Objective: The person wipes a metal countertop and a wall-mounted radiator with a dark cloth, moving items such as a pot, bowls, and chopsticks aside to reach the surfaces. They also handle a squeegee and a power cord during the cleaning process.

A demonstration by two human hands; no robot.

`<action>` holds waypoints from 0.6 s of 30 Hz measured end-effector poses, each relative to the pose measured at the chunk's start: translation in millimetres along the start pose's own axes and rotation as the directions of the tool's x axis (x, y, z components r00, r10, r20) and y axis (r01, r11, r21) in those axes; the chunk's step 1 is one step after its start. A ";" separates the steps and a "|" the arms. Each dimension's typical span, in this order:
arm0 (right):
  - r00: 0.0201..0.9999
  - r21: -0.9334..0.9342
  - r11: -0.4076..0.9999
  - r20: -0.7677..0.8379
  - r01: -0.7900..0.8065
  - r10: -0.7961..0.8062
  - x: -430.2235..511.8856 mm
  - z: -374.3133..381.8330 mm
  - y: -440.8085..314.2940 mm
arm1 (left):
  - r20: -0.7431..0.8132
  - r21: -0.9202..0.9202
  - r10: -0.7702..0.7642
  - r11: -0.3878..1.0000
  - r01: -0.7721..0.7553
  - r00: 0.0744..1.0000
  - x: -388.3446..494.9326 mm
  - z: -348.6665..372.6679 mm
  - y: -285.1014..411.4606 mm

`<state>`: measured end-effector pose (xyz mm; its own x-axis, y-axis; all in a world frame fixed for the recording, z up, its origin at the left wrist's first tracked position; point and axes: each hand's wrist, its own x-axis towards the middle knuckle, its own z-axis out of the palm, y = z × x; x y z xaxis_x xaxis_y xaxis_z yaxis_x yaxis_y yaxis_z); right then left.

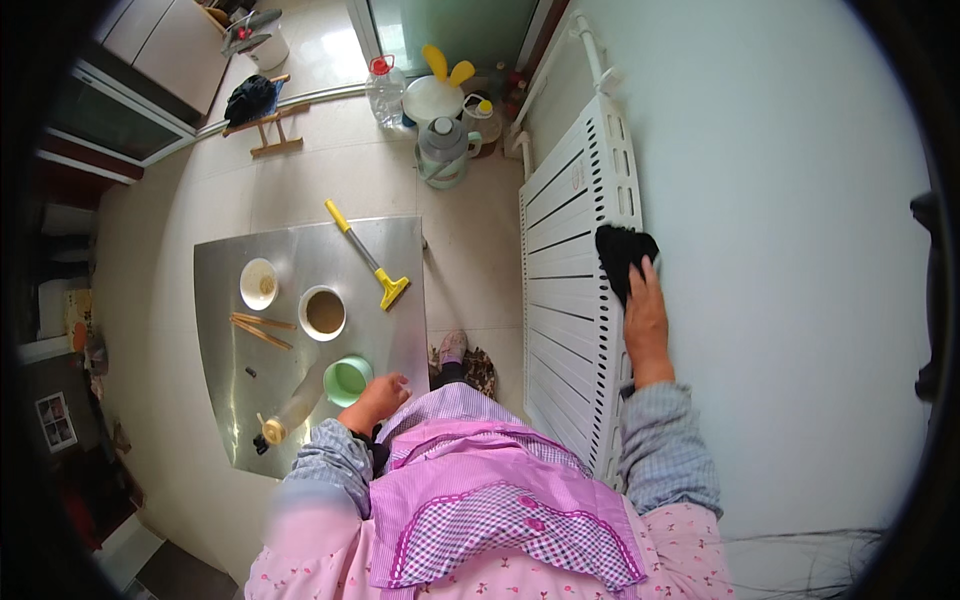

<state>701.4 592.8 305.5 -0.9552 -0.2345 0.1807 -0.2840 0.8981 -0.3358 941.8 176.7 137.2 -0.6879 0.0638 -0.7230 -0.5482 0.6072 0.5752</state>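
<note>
My right hand (646, 319) grips a black cloth (625, 259) against the slotted top of a white panel radiator (562, 270) on the wall. The cloth lies over part of the row of dark holes. My left hand (381, 397) hangs at the right edge of a stainless steel table (300, 240), fingers loosely bent, nothing visible in it. Close to it stands a light green cup (348, 380). Left of the cup, a clear bottle (296, 409) with a tan cap lies or leans; which one I cannot tell. A yellow-handled scraper (366, 251) lies near the table's far right corner.
The table also holds a bowl of brown liquid (324, 311), a white bowl with residue (259, 283) and wooden chopsticks (261, 328). A thermos jug (442, 154) and a large plastic bottle (385, 90) stand on the floor beyond. Further left is a wooden folding stool (276, 131).
</note>
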 end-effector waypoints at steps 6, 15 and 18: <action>0.979 0.009 0.989 0.142 -0.147 0.144 -55.7 -36.3 -4.6 | -0.040 0.043 0.018 0.999 -0.017 0.999 28.8 -40.8 47.1; 1.000 0.304 0.952 0.015 0.017 -0.022 10.3 -52.9 -74.5 | 0.106 -0.774 0.412 0.606 -0.185 0.905 36.3 -32.3 284.8; 0.982 0.474 0.874 0.085 0.108 -0.167 8.5 -46.7 -105.7 | 0.214 -0.972 0.520 0.196 0.128 0.827 19.0 -29.1 332.7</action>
<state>727.2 513.2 385.7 -0.8977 -0.4124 0.1553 -0.3911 0.5834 -0.7118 732.6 356.9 325.9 -0.7522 0.5377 -0.3810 -0.6581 -0.6426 0.3923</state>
